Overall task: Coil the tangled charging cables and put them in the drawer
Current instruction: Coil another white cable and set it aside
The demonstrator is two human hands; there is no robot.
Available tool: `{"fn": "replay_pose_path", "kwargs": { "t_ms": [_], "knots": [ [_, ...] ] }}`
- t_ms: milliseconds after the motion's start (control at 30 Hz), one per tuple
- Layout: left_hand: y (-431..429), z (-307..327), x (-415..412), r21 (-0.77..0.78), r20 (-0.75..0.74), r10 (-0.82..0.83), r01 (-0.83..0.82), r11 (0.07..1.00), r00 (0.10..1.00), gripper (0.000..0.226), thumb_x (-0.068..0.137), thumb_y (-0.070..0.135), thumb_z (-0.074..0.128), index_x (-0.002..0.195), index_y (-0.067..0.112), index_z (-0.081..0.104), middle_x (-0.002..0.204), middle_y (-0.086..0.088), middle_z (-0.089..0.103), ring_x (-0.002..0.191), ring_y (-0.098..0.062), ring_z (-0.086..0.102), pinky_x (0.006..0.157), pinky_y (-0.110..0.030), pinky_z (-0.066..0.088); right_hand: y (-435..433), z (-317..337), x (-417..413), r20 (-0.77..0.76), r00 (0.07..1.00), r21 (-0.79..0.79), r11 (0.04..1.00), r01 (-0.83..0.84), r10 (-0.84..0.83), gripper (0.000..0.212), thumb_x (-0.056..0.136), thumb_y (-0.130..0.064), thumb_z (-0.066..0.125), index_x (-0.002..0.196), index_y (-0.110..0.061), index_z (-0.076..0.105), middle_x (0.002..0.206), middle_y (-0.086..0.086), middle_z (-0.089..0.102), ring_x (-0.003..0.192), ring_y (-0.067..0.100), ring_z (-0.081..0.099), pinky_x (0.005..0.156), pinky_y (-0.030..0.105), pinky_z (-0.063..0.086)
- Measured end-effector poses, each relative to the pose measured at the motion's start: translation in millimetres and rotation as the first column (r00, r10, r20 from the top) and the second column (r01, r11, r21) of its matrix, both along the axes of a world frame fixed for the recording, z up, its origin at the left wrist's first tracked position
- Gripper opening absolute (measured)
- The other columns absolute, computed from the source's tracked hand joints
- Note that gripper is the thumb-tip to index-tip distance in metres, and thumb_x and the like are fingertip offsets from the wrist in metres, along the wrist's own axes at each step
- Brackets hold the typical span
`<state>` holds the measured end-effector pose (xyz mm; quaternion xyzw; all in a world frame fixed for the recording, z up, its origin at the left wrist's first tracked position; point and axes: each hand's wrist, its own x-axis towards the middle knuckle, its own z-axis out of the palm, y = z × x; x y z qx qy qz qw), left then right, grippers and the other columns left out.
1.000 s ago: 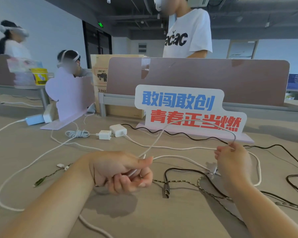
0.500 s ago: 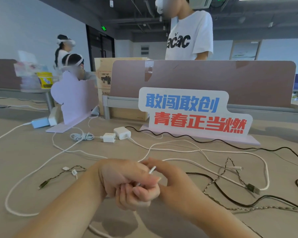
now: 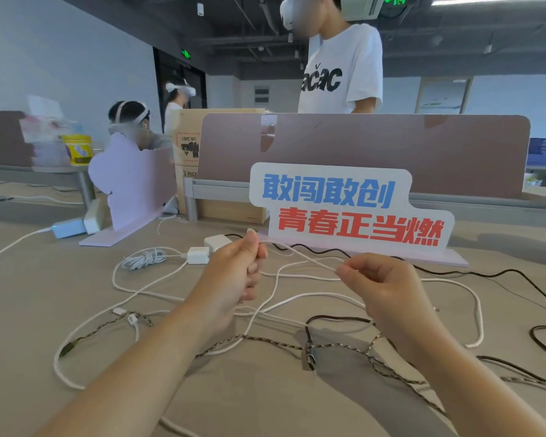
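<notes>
White cable [image 3: 297, 249] was held off the worktop [image 3: 29, 294] as a short span between both hands, above the middle and toward the far edge. Left hand [image 3: 234, 275]: fingers [image 3: 252, 280] curled into a fist, thumb up, pinching the cable near its top. Right hand [image 3: 388, 287]: fingers [image 3: 353, 274] curled, with the cable pinched at the fingertips.

Held span ran left to right, parallel to the near edge, a little higher at the left hand. The rest of it appeared to drop to the worktop between the forearms and loop out toward the right edge, crossing a braided cable [image 3: 265, 340] and a black cable [image 3: 454, 272]. I could not tell which white strands belonged to the same cable.

Judgement: coiling barely begun, no finished turns visible in the left fist. Slack lay below and right of the fingers, so the right hand was nearer to gather the next loop. Drawer not in view.
</notes>
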<state>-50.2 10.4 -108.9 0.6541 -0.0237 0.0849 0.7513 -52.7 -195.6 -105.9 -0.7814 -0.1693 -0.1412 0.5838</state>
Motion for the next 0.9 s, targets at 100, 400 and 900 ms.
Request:
{"fn": "replay_pose_path", "kwargs": {
  "t_ms": [100,400,900],
  "knots": [
    [-7,8,-2,-0.175,-0.154,-0.089,0.062,0.983,0.984,0.04,0.094,0.048,0.047,0.088,0.012,0.064,0.053,0.007,0.034,0.036,-0.002,0.022,0.031,-0.013,0.016,9,-4,-5,0.051,0.999,-0.033,0.999,0.017,-0.016,0.012,0.086,-0.024,0.063,0.075,-0.024,0.067,0.062,0.021,0.055,0.052,0.014,0.041,0.054,0.029,0.036],
    [-53,29,6,-0.11,-0.038,-0.035,0.031,0.993,0.999,0.046,0.098,0.045,0.04,0.069,0.013,0.058,0.069,0.0,0.053,0.048,-0.008,0.039,0.046,-0.02,0.039,16,-6,-8,0.052,0.996,0.035,0.996,-0.077,0.075,0.013,0.085,-0.027,0.064,0.073,-0.027,0.069,0.052,0.003,0.042,0.046,0.013,0.031,0.044,0.022,0.028],
    [-13,22,31,-0.728,-0.044,0.094,-0.097,0.679,0.995,0.045,0.104,0.038,0.03,0.065,0.018,0.039,0.047,0.005,0.04,0.031,-0.008,0.027,0.034,-0.013,0.022,-30,-16,27,0.102,0.982,-0.27,0.946,0.181,-0.158,0.028,0.08,-0.04,0.067,0.061,-0.02,0.061,0.048,-0.008,0.05,0.048,0.004,0.043,0.051,0.021,0.037]
  ]
}}
